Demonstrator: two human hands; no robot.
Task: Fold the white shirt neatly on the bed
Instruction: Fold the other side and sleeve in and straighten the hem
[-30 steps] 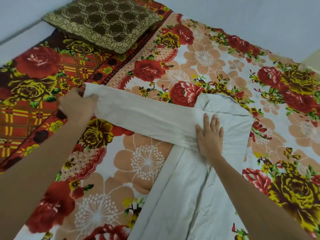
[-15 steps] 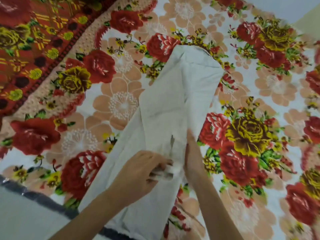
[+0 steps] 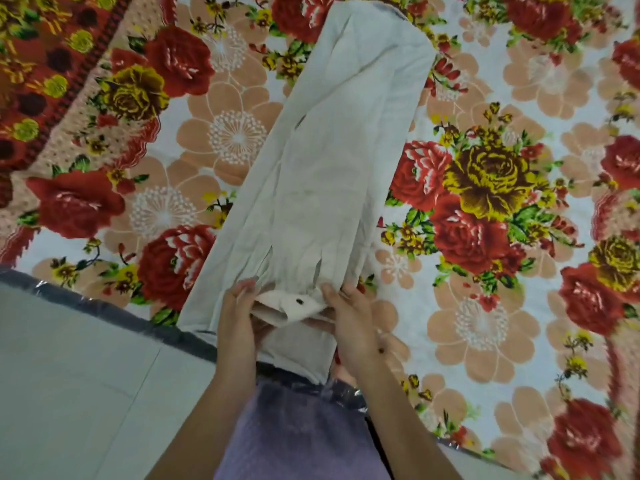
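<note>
Pinching the white shirt (image 3: pixel 322 174) cuff between both hands' fingers (image 3: pixel 242 289).

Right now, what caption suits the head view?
Left hand and right hand grip the near end of a white shirt folded into a long strip on a flowered bed.

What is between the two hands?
Head view: a folded bit of the white shirt with a dark button, pinched by left hand and right hand.
</note>
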